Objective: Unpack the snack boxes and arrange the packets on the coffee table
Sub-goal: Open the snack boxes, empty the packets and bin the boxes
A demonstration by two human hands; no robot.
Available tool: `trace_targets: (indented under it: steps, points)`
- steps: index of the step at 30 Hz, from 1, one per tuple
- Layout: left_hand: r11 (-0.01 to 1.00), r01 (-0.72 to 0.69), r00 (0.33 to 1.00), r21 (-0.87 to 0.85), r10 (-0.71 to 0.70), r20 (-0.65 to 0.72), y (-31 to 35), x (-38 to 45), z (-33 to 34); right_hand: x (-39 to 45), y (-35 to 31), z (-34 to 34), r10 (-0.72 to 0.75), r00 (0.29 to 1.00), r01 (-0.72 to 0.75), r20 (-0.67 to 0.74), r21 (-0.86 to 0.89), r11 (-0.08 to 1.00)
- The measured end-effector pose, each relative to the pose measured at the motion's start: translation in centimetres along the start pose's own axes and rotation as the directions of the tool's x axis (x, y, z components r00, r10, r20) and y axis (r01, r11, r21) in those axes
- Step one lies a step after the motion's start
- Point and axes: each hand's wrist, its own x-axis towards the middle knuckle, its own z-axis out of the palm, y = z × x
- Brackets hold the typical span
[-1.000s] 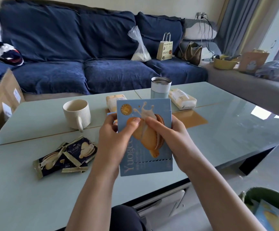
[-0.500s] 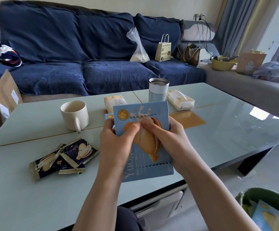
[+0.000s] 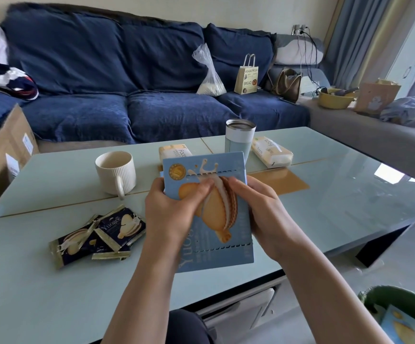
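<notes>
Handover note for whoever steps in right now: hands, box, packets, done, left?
Left hand: grips the blue snack box by its left edge, thumb on the front.
Right hand: grips the right edge, thumb near the upper perforated line.
Box: held over the coffee table, still sealed.
Done: a few dark packets lie in a loose pile on the table, left of the box.
Left: tear the box open, take out its packets, arrange them all.
</notes>
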Motion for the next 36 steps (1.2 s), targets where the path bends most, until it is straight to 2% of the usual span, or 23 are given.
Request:
trace_targets:
  steps: [7, 13, 16, 21, 23, 25, 27, 31, 36]
  points:
    - [0.998, -0.046, 0.999, 0.031, 0.045, 0.019, -0.4, -0.1, -0.5, 0.1, 0.2, 0.3, 0.006, 1.0, -0.006, -0.03, 0.021, 1.0]
    - [0.96, -0.142, 0.988, 0.242, 0.122, 0.098, -0.9, -0.8, -2.0, 0.3, 0.0, 0.3, 0.07, 0.988, -0.058, -0.135, 0.093, 0.994]
    - [0.956, -0.168, 0.984, 0.241, 0.147, 0.102, -1.2, -1.0, -2.3, 0.4, -0.1, 0.4, 0.107, 0.987, -0.092, -0.117, 0.128, 0.988]
    - [0.934, -0.232, 0.972, 0.272, 0.233, 0.026, -1.6, -0.5, -2.5, 0.4, -0.1, 0.3, 0.181, 0.982, -0.166, -0.047, 0.223, 0.961]
    - [0.858, -0.324, 0.941, 0.399, 0.337, 0.039, -2.0, -0.2, -2.6, 0.4, -0.1, 0.4, 0.172, 0.984, -0.156, -0.053, 0.225, 0.962]
    - [0.74, -0.416, 0.894, 0.528, 0.44, 0.088, -2.1, -0.1, -2.5, 0.3, 0.0, 0.5, 0.161, 0.985, -0.144, -0.055, 0.235, 0.961]
    - [0.636, -0.475, 0.859, 0.609, 0.485, 0.163, -2.1, -0.2, -2.3, 0.3, 0.0, 0.7, 0.145, 0.988, -0.129, -0.048, 0.247, 0.96]
    - [0.523, -0.475, 0.862, 0.707, 0.438, 0.255, -1.3, -0.8, -1.7, 0.5, 0.0, 0.9, 0.119, 0.991, -0.099, -0.056, 0.283, 0.954]
    - [0.34, -0.454, 0.878, 0.823, 0.329, 0.349, -0.7, -2.0, -0.4, 0.3, -0.1, 0.8, 0.111, 0.994, -0.112, 0.022, 0.33, 0.937]
